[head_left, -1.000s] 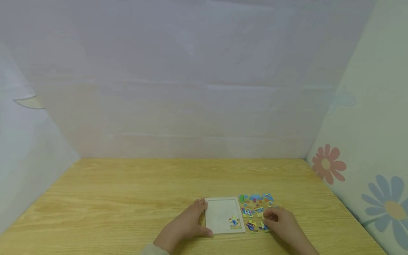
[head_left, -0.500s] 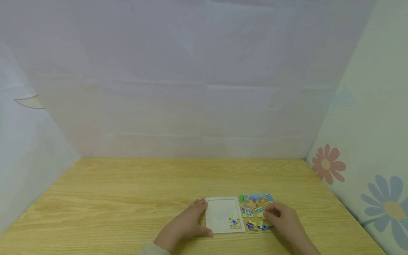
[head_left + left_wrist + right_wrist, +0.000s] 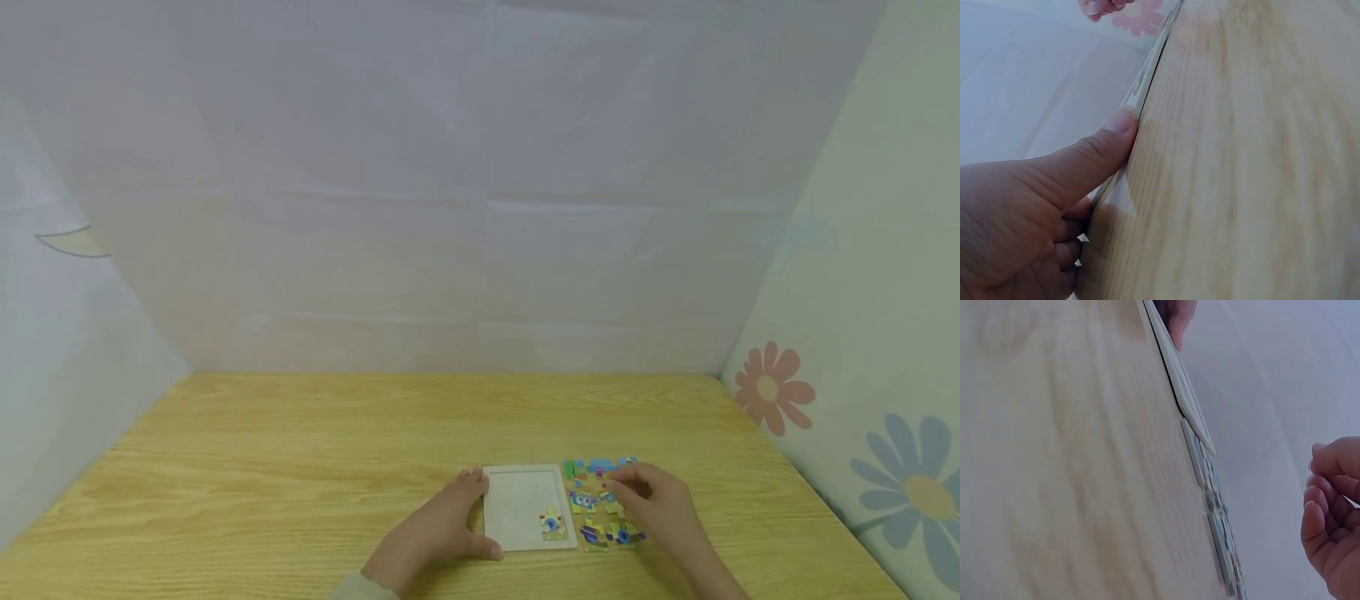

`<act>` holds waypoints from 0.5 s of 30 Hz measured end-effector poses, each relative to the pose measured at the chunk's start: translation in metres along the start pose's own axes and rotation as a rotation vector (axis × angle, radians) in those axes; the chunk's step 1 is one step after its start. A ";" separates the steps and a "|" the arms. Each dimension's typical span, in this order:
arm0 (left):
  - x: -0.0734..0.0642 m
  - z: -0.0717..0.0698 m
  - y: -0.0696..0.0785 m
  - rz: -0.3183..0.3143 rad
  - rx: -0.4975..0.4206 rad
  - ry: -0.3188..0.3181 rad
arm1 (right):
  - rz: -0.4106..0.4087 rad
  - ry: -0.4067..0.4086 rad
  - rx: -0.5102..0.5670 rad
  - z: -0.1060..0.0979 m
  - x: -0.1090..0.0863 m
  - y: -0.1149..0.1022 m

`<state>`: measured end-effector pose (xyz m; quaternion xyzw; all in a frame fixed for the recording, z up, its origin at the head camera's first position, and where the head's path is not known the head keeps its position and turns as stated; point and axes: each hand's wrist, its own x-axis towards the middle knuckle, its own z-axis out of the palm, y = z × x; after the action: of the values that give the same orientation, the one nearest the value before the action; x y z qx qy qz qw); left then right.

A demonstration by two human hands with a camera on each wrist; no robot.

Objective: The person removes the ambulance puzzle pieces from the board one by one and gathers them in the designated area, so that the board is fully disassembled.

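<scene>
A pale, square puzzle tray [image 3: 513, 500] lies on the wooden table, with one colourful puzzle piece [image 3: 552, 525] in its lower right corner. My left hand [image 3: 446, 521] holds the tray's left side, thumb at the near edge and fingers at the far left corner. In the left wrist view the thumb [image 3: 1094, 156] presses on the tray's rim [image 3: 1147, 75]. Loose puzzle pieces [image 3: 582, 502] lie in rows right of the tray. Above their right side hovers my right hand [image 3: 663, 504], fingers loosely bent; the right wrist view shows nothing between its fingertips [image 3: 1319, 459].
The wooden table [image 3: 300, 467] extends left and behind the tray. A pale sheet [image 3: 450, 250] hangs along the back. On the right stands a panel with a red flower [image 3: 772, 387] and a blue flower [image 3: 918, 475].
My right hand has moved away from me over the loose pieces, uncovering the near right piece and partly covering the far right one. My left hand and the tray stay in place.
</scene>
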<state>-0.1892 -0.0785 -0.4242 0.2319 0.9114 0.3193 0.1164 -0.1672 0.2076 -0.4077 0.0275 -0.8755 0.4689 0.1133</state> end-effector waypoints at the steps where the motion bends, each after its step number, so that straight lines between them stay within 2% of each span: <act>1: 0.000 0.000 0.000 0.001 -0.001 0.001 | -0.007 -0.006 0.016 0.002 0.000 -0.002; 7: -0.001 0.000 0.000 0.006 0.014 0.004 | -0.030 -0.075 0.048 0.012 -0.003 -0.010; 13: -0.001 -0.001 0.000 0.013 0.020 0.008 | -0.271 -0.218 0.019 0.019 -0.002 -0.006; 15: -0.001 0.000 0.000 0.012 0.017 0.010 | -0.312 -0.274 0.021 0.022 -0.001 -0.004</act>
<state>-0.1889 -0.0791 -0.4238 0.2367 0.9134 0.3132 0.1080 -0.1691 0.1872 -0.4161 0.2273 -0.8630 0.4467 0.0640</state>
